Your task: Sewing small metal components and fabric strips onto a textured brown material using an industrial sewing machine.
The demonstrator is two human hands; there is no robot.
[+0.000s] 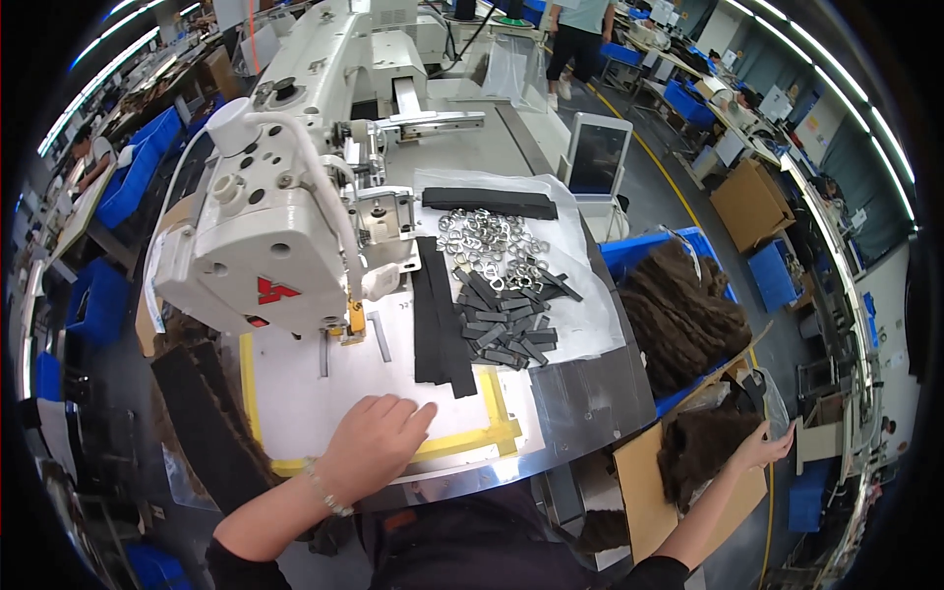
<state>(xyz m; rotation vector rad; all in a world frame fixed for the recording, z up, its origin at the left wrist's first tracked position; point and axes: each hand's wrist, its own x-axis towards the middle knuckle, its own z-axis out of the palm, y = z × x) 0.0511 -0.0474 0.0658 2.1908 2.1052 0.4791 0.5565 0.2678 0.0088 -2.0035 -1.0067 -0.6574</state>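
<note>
My left hand (383, 442) rests palm-down on the white template board (295, 379), which is edged with yellow tape below the needle area of the white sewing machine (256, 226). Its fingers are slightly bent, with nothing visible in them. My right hand (762, 442) reaches out at the right and grips a clear plastic bag (775, 398) beside a cardboard box (634, 487) holding brown fur. Black fabric strips (442, 324) lie right of the needle, next to metal rings (482, 246) and several short black tabs (511, 320) on white sheeting.
A blue bin (618, 254) of brown fur (678, 315) stands right of the table. A black-and-brown panel (197, 413) lies at the left. A tablet (595, 152) stands on the far right corner. A co-worker (575, 49) stands in the aisle; another person (93, 157) is at a left bench.
</note>
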